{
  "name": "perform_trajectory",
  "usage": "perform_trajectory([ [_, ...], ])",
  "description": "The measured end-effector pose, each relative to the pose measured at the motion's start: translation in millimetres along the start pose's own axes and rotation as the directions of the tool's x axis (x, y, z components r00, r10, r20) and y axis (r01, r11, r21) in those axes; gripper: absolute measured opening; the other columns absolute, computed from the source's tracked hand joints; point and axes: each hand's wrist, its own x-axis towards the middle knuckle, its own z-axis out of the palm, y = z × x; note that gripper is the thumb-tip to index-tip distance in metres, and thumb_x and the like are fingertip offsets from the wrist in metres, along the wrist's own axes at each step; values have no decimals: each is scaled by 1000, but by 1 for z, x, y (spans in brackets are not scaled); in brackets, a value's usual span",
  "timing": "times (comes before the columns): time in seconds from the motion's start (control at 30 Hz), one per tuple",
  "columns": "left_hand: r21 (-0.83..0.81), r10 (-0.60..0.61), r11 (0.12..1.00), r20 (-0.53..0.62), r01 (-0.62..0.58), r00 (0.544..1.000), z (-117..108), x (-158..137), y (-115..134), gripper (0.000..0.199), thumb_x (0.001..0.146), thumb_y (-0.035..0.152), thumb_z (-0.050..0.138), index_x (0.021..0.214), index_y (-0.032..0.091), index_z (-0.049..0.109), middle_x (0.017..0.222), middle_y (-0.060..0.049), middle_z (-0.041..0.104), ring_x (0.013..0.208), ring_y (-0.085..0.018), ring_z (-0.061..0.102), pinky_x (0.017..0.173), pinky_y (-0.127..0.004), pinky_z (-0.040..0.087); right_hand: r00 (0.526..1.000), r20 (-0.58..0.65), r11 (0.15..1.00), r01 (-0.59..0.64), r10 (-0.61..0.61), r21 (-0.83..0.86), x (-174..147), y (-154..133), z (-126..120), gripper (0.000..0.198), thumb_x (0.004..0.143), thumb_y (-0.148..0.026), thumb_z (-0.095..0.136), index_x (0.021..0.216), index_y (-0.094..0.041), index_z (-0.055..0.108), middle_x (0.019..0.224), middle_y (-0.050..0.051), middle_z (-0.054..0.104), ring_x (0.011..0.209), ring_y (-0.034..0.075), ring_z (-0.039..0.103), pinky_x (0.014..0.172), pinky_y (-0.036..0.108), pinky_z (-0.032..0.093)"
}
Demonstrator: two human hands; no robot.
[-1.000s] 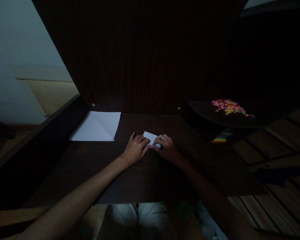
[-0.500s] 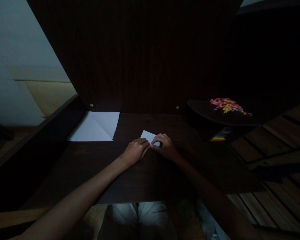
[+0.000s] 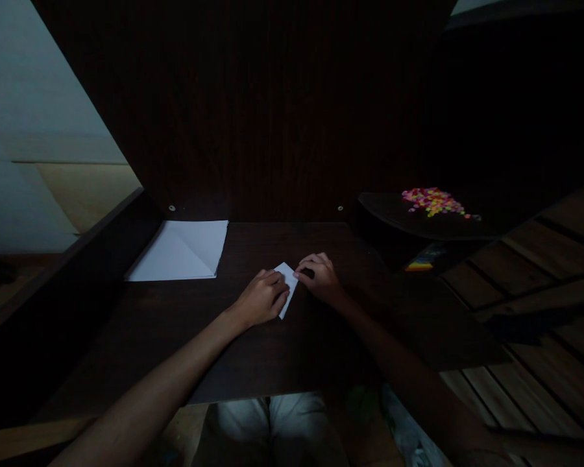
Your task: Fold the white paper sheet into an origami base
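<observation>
A small folded piece of white paper (image 3: 290,277) lies on the dark wooden desk (image 3: 253,363), between my two hands. My left hand (image 3: 264,297) rests over its left part, fingers curled and pressing it to the desk, so that side is hidden. With thumb and forefinger together, my right hand (image 3: 318,275) pinches the paper's right corner. One pointed end of the paper shows below my left fingers, another above them.
At the back left lies a stack of white paper sheets (image 3: 185,250) with a diagonal crease on top. A heap of small colourful pieces (image 3: 433,201) sits on a rounded shelf (image 3: 384,214) at the right. A dark panel (image 3: 253,117) rises behind the desk.
The paper has turned and now looks narrower, with a point toward me. My left hand has slid further over it, and my right hand has shifted to its right corner.
</observation>
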Motion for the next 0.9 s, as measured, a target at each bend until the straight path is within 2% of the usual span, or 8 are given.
perform_trajectory([
  [0.1,-108,7,994,-29,-10,1000,5,-1,-5,17,94,29,51,92,18,64,110,-10,65,108,-23,58,98,-39,46,1000,-4,1000,-14,14,27,2,2,1,4,80,-25,71,77,-23,71,97,4,67,99,23,51,88,39,35],
  [0.2,-182,5,983,5,-4,1000,9,-2,-10,14,94,32,53,95,19,59,130,-10,60,132,-25,46,114,-47,33,1000,-4,999,-28,28,31,3,4,2,5,81,-25,70,77,-22,71,98,5,67,100,23,51,89,40,35],
  [0.27,-189,-11,982,50,20,999,10,-3,-11,16,94,33,53,100,18,57,135,-10,58,138,-25,40,117,-51,26,1000,5,999,-27,27,37,2,5,2,5,82,-24,69,78,-22,71,99,5,67,100,23,52,89,40,35],
  [0.43,-167,21,986,116,-1,993,3,-4,-12,30,96,39,50,119,18,53,138,-11,55,141,-24,36,118,-46,27,999,37,997,-7,5,77,2,6,0,5,83,-23,68,79,-22,71,102,4,68,103,22,52,91,42,34],
  [0.6,-131,20,991,177,4,984,-1,-4,-15,53,94,45,52,137,15,44,146,-15,46,142,-28,32,117,-48,28,999,50,996,-8,4,87,2,5,-3,4,81,-22,69,83,-23,72,101,5,67,103,23,52,91,42,34],
  [0.8,-135,100,989,269,-65,958,-2,-4,-18,53,99,40,43,148,21,35,158,-6,24,147,-28,15,119,-51,19,998,60,998,-1,-3,67,1,3,-2,5,81,-19,67,83,-23,70,100,5,67,102,23,51,88,41,34],
  [0.9,-126,134,987,276,-102,952,-4,-5,-18,48,101,38,40,146,23,39,158,-4,24,147,-29,12,119,-53,17,999,52,999,3,-5,42,0,2,-1,6,81,-18,66,82,-23,70,101,5,66,102,24,50,87,41,34],
])
